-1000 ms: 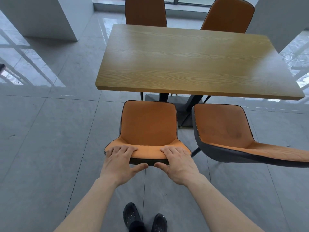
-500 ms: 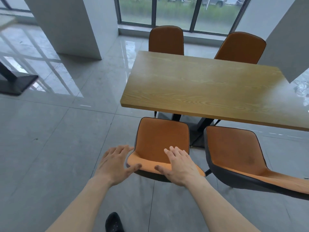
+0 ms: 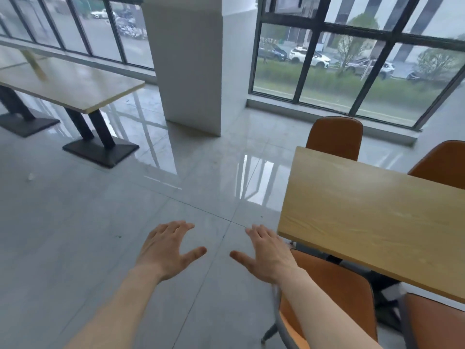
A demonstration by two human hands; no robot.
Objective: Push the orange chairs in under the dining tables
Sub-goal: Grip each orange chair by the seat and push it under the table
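A wooden dining table (image 3: 372, 222) fills the right side. An orange chair (image 3: 337, 295) sits tucked under its near edge, partly behind my right forearm. A second near chair (image 3: 435, 323) shows at the bottom right. Two more orange chairs stand on the far side, one at the table's far left end (image 3: 334, 137) and one at the right frame edge (image 3: 445, 162). My left hand (image 3: 168, 248) and my right hand (image 3: 266, 253) hover over bare floor left of the table, fingers spread, touching nothing.
A white square pillar (image 3: 193, 61) stands ahead in the middle. Another long table (image 3: 68, 84) on black pedestal bases (image 3: 100, 149) stands at the far left. Tall black-framed windows (image 3: 352, 59) line the back wall. Glossy grey tile floor (image 3: 75, 235) stretches to the left.
Both hands have come off the near chair's backrest and now hang open over the floor. The view has swung left and upward, so the table has slid to the right side.
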